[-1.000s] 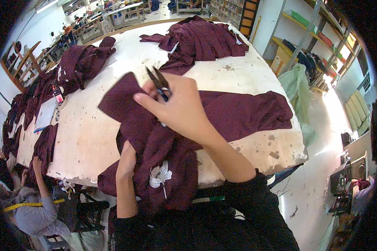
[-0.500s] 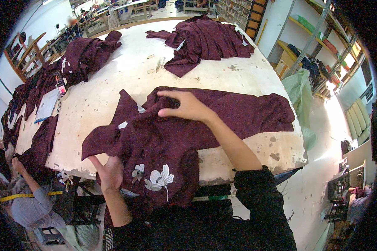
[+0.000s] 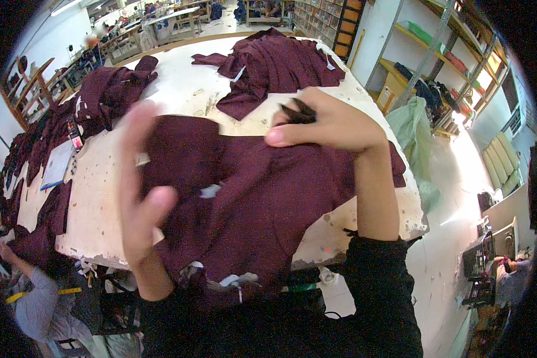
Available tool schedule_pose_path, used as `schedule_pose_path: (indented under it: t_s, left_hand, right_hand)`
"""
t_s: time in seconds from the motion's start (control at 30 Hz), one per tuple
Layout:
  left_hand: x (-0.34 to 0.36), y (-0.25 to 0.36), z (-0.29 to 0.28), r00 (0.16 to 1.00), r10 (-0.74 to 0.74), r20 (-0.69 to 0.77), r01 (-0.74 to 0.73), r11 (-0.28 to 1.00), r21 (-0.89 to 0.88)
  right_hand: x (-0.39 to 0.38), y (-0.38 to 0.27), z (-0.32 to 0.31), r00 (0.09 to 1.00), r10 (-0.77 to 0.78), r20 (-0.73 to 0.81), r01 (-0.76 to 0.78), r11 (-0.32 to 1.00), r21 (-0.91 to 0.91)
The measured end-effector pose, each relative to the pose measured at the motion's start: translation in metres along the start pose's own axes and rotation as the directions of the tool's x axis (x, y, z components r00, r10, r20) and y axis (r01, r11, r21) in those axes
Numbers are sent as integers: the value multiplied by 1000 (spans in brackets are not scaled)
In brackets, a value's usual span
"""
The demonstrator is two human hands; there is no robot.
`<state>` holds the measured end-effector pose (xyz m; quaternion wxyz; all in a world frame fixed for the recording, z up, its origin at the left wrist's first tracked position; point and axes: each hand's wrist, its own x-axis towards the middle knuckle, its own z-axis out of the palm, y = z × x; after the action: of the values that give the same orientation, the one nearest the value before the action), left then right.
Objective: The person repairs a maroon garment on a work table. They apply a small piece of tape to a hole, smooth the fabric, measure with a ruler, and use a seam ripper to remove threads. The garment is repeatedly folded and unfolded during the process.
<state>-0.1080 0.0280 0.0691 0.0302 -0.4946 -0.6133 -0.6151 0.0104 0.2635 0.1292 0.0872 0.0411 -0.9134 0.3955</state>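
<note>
A dark maroon garment (image 3: pixel 250 197) lies across the near part of the table and hangs over its front edge. Its white flower decoration (image 3: pixel 238 279) shows partly, bunched at that edge. A small white label (image 3: pixel 210 191) sits near the garment's middle. My left hand (image 3: pixel 140 191) is raised at the garment's left side, blurred, with thumb and fingers apart. Above the garment's far right part is my right hand (image 3: pixel 340 122), its fingers curved and apart from the thumb. A dark patch between them is too unclear to name. Neither hand visibly grips the cloth.
Maroon garments form a pile (image 3: pixel 280 65) at the far side and another pile (image 3: pixel 110 89) at left. A clipboard with paper (image 3: pixel 56 164) rests by the left edge. A co-worker's arm (image 3: pixel 27 265) is at lower left. Shelving (image 3: pixel 423 65) and a pale green bag (image 3: pixel 414 140) stand right.
Both hands have risen; the right moved right, the left up and slightly left. The garment's left part has shifted away from me, and the flowers are now bunched lower. My view has moved slightly.
</note>
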Motion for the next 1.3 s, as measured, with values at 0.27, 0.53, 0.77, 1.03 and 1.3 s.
schedule_pose_path:
  t_s: [0.27, 0.53, 0.77, 1.03, 1.3]
  left_hand:
    - [22, -37, 35, 857, -435, 275, 466, 883, -58]
    - [23, -28, 50, 842, -538, 37, 515, 783, -348]
    - [29, -3, 68, 892, -450, -33, 386, 798, -462]
    - [67, 57, 89, 992, 123, -5, -123, 992, 0]
    - [-6, 33, 36, 968, -129, -217, 137, 990, 22]
  right_hand:
    - [-42, 22, 47, 718, 42, -695, -25, 999, 34]
    - [-134, 37, 165, 750, 569, -339, -308, 752, 582]
    - [-94, 58, 150, 499, 758, -421, 232, 351, 907]
    - [-124, 82, -31, -383, -90, -919, 237, 952, -192]
    - [-56, 46, -80, 718, 156, -678, -222, 975, -11]
